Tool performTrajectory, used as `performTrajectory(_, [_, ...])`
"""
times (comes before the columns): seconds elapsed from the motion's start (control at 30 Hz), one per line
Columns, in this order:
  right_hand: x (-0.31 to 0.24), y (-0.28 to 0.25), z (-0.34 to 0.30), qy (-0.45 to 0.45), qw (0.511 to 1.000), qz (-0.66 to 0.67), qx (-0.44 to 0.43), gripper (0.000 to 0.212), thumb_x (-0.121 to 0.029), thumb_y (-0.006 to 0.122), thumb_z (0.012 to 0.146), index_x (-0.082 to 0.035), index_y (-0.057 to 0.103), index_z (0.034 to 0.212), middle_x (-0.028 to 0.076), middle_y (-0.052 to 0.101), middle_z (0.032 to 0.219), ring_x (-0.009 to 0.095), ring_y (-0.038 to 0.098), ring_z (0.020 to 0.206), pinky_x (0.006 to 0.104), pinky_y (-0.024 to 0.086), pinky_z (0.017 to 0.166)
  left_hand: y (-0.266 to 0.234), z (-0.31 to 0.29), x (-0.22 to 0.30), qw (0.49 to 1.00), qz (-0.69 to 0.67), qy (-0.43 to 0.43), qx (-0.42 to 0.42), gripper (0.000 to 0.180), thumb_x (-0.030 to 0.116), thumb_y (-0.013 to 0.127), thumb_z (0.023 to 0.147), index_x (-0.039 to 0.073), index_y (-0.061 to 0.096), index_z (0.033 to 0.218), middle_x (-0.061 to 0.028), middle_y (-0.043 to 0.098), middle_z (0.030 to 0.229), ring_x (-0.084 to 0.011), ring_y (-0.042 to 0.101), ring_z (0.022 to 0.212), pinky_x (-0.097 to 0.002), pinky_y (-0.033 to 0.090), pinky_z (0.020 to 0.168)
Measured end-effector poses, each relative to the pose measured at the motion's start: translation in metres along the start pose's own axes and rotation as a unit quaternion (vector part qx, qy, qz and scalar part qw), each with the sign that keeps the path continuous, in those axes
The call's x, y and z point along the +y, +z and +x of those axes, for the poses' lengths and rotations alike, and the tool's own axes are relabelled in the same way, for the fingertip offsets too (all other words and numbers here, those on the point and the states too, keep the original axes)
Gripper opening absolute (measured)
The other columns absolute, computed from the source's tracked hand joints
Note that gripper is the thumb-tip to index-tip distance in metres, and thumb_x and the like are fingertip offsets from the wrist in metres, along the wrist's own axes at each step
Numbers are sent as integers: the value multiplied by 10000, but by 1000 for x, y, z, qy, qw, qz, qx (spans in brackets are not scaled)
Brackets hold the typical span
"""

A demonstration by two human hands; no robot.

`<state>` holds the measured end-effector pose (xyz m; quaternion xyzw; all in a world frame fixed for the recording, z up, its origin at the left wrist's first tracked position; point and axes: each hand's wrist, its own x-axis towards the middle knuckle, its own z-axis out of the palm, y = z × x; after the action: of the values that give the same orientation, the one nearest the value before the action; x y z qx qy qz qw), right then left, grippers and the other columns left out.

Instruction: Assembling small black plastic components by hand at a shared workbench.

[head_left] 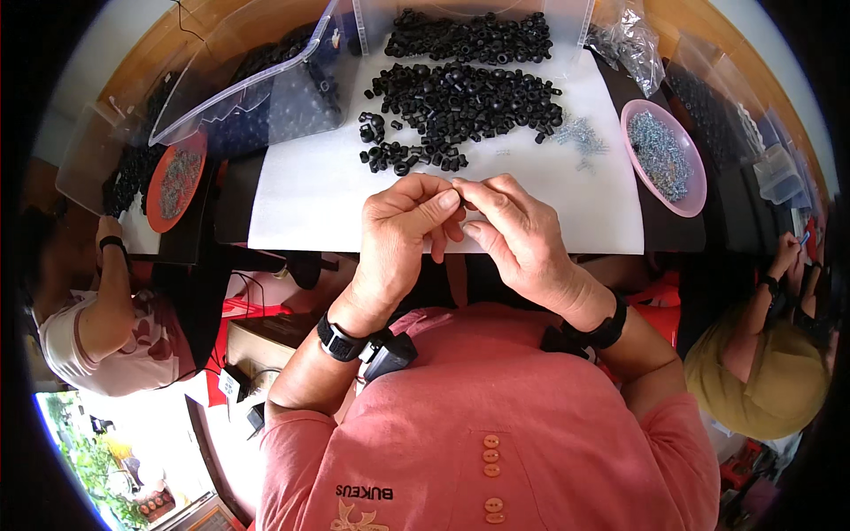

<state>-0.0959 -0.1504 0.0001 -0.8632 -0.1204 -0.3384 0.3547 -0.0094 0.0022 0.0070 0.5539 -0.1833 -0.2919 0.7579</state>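
Note:
My left hand (398,226) and my right hand (529,232) meet at the near part of a white sheet (301,195). Both are closed, with thumbs and fingertips pinching one small black part (461,201) between them. Fingers cover most of it, so its exact shape is hidden. Just beyond my hands lies a heap of small black ring-like plastic parts (469,106). A loose scatter of small silvery screw-like pieces (580,137) rests at the right of that heap.
A pink dish (689,205) of silvery pieces stands at right, an orange dish (158,208) at left. A clear plastic bin (248,111) holds black parts at back left. A clear bag (637,53) lies at back right. Co-workers (115,327) (753,372) sit on both sides.

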Motion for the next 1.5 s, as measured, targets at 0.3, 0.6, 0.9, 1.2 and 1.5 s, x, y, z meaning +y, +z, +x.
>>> performTrajectory(0.3, [-6, 2, 12, 39, 994, 98, 38, 225, 46, 685, 803, -3, 625, 1014, 112, 609, 894, 236, 656, 728, 322, 538, 602, -10, -9, 5, 999, -5, -8, -42, 140, 85, 620, 958, -38, 659, 1011, -76, 666, 820, -118, 632, 662, -209, 464, 467])
performTrajectory(0.6, [-8, 10, 16, 20, 991, 125, 34, 185, 60, 686, 795, -9, 620, 954, 94, 601, 839, 203, 656, 721, 313, 531, 591, -19, -12, 8, 999, -15, 2, -52, 138, 64, 615, 952, -35, 648, 1044, -76, 670, 838, -126, 642, 680, -210, 477, 477])
performTrajectory(0.9, [14, -8, 43, 108, 994, -23, -6, 120, -4, 681, 795, -34, 643, 905, 95, 675, 800, 241, 666, 669, 323, 512, 600, -49, -10, 19, 993, 1, 62, 102, 188, 74, 547, 983, -82, 602, 1074, -144, 655, 858, -165, 628, 647, -217, 443, 471])
performTrajectory(1.2, [12, 34, 52, -3, 958, -255, -128, 96, -20, 648, 758, -57, 605, 835, 74, 607, 815, 266, 650, 738, 379, 519, 599, -41, -13, 14, 995, -10, 28, 94, 198, 75, 537, 990, -79, 578, 1108, -144, 653, 882, -166, 629, 661, -227, 462, 497])
performTrajectory(1.5, [5, 44, 52, -42, 941, -300, -148, 98, -59, 635, 734, -40, 603, 825, 105, 592, 843, 262, 645, 771, 363, 546, 596, -34, 1, 5, 992, -72, 77, 77, 162, 66, 562, 979, -64, 583, 1073, -132, 657, 856, -165, 632, 655, -234, 463, 502])
